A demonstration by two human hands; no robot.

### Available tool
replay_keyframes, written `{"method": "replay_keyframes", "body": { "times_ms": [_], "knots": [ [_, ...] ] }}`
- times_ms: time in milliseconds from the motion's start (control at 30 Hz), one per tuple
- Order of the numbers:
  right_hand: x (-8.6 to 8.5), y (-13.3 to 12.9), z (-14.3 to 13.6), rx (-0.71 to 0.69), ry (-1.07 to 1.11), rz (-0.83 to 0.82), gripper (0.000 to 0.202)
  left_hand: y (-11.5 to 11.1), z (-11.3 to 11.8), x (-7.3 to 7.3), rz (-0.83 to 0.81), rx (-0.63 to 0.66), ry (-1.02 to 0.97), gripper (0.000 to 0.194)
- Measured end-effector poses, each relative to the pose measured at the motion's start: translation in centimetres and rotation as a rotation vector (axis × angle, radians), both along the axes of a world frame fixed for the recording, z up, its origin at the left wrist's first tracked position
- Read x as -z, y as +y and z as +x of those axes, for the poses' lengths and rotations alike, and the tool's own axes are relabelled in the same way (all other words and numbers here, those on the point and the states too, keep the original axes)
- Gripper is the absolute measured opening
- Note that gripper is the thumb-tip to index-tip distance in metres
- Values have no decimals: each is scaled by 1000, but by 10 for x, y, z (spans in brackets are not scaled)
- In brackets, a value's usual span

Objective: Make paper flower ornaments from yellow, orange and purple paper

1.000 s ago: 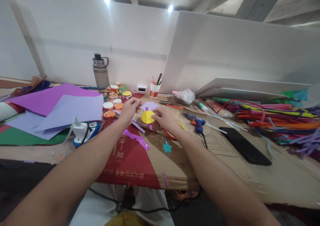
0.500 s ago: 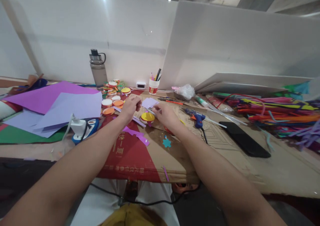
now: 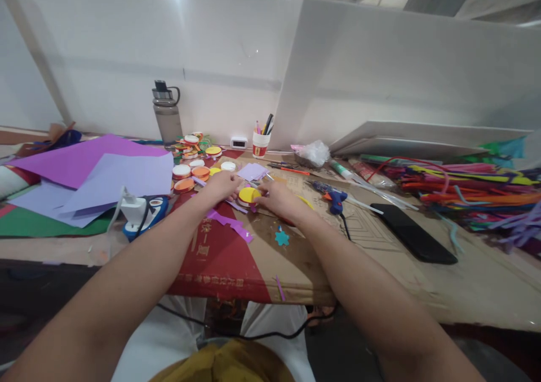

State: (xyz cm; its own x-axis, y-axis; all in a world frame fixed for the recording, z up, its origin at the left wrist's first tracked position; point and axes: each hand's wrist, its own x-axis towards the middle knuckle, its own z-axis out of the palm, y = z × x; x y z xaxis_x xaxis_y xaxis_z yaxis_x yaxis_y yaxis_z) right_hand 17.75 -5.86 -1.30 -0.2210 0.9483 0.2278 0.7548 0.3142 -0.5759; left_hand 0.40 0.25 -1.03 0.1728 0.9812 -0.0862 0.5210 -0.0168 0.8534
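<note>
A small yellow-topped round disc [image 3: 248, 195] with a pale rim and purple bits at its side lies between my hands. At its right edge, the fingers of my right hand [image 3: 276, 198] are closed on it. My left hand [image 3: 225, 187] has its fingers curled at the disc's left edge; its fingertips are partly hidden. Pale purple paper pieces [image 3: 252, 172] lie just behind. Purple paper scraps [image 3: 231, 224] and a teal flower-shaped cutout [image 3: 282, 236] rest nearer to me.
White and orange round discs [image 3: 184, 185] stand left of my hands, with large purple sheets [image 3: 122, 182] and a power strip [image 3: 146, 216] beyond. To the right are a blue glue gun [image 3: 336, 200], a black phone [image 3: 412, 232] and many pipe cleaners [image 3: 448, 193]. A bottle [image 3: 167, 117] and pen cup [image 3: 261, 144] stand behind.
My hands have drawn closer to the yellow disc, the right fingers now overlapping its right edge. White and yellow discs behind my left hand have come into view.
</note>
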Motion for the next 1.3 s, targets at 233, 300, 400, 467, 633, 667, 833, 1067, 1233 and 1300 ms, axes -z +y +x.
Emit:
{"method": "replay_keyframes", "body": {
  "times_ms": [233, 300, 400, 467, 633, 667, 833, 1067, 1233, 1300],
  "knots": [
    [-6, -2, 0, -19, -168, -121, 18, -2, -1, -6, -37, 94, 143, 21],
    [-6, -2, 0, -16, -185, -134, 20, -2, -1, -6, -33, 107, 161, 22],
    [-3, 0, 2, -22, -176, -132, 22, -1, 0, -5, -21, 127, 162, 23],
    [1, 3, 4, -33, -166, -124, 21, 0, -1, -3, -14, 132, 153, 24],
    [4, 5, 6, -35, -154, -103, 21, 2, -1, 0, -39, 139, 92, 20],
    [3, 5, 6, -32, -153, -105, 20, 2, -1, 0, -43, 138, 92, 20],
    [-1, 1, 3, -25, -158, -131, 16, -2, -2, -5, 18, 119, 200, 22],
    [-5, -2, 4, -4, -119, -83, 30, -8, -4, -10, 340, 314, 423, 25],
    [-5, -2, 5, -74, -125, -134, 14, -9, -4, -8, 335, 379, 484, 28],
    [-4, -1, 5, -75, -130, -114, 14, -9, -4, -7, 344, 387, 479, 28]
  ]
}}
